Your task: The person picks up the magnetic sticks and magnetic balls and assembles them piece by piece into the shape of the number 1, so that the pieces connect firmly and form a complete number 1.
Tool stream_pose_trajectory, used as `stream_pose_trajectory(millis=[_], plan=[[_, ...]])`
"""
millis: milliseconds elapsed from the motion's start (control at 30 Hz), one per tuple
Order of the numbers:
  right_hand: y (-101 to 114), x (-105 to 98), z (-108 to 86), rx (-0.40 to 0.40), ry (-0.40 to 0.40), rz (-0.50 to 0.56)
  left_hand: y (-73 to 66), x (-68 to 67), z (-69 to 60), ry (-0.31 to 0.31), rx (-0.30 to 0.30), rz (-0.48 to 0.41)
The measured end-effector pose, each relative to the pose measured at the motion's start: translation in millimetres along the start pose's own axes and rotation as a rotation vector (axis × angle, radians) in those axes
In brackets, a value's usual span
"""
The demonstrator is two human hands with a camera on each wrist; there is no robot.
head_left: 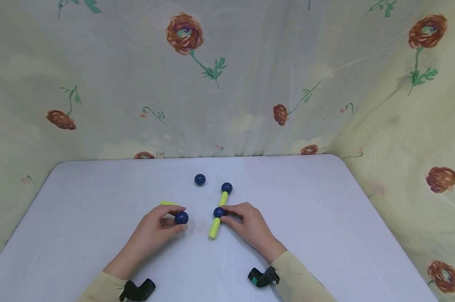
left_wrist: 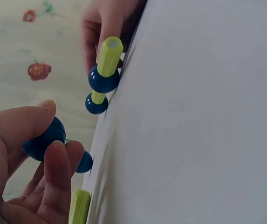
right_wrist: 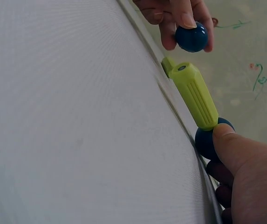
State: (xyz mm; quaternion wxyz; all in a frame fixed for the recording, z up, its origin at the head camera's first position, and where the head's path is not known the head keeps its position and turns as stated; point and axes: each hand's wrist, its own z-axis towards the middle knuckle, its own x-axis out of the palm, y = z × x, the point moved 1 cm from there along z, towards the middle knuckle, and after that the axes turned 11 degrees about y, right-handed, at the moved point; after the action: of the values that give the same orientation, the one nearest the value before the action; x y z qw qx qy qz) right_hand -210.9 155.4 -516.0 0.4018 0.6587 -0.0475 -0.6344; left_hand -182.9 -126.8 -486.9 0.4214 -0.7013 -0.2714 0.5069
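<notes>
In the head view my left hand (head_left: 157,228) pinches a dark blue ball (head_left: 181,217) between thumb and fingers. My right hand (head_left: 251,226) pinches another blue ball (head_left: 219,212), which joins two yellow-green rods. One rod (head_left: 223,199) leads away to a blue end ball (head_left: 227,188). The other rod (head_left: 214,229) points toward me, and its bare end with a small grey disc (right_wrist: 181,68) shows in the right wrist view. A gap separates the left hand's ball from this chain. Behind the left hand lies a loose yellow-green rod (head_left: 168,203), partly hidden by it.
A loose blue ball (head_left: 200,180) sits toward the back of the white table (head_left: 306,201). Flower-printed cloth (head_left: 242,84) hangs behind the table and along its sides. Each sleeve carries a black wrist device, such as the right one (head_left: 263,277).
</notes>
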Motion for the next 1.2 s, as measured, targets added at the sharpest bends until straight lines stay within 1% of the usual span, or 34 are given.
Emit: stream_pose_trajectory(millis=[67, 267, 500, 567, 733, 833, 1000, 1200], plan=[[-0.1, -0.2, 0.4, -0.002, -0.002, -0.002, 0.7, 2.7, -1.5, -0.003, -0.003, -0.018], [-0.3, -1.0, 1.8, -0.002, 0.000, 0.004, 1.5, 11.1, -4.7, 0.000, -0.015, -0.032], [0.4, -1.2, 1.3, 0.001, -0.008, 0.019, 2.1, 21.7, -7.5, 0.054, -0.028, -0.099], [0.3, -1.3, 1.3, 0.004, -0.009, 0.020, 2.7, 24.0, -7.3, 0.063, -0.024, -0.092], [-0.2, -1.3, 1.4, 0.023, -0.001, 0.020, 4.9, 28.4, -6.8, 0.072, -0.002, -0.038], [-0.3, -1.1, 1.2, 0.031, 0.007, 0.024, 5.2, 31.1, -7.2, 0.084, 0.012, 0.028], [0.4, -1.0, 0.5, 0.047, 0.014, 0.031, 1.4, 34.4, -10.3, 0.111, 0.060, 0.143], [2.1, -1.0, 0.2, 0.052, 0.008, 0.032, -2.3, 36.8, -13.5, 0.117, 0.089, 0.209]])
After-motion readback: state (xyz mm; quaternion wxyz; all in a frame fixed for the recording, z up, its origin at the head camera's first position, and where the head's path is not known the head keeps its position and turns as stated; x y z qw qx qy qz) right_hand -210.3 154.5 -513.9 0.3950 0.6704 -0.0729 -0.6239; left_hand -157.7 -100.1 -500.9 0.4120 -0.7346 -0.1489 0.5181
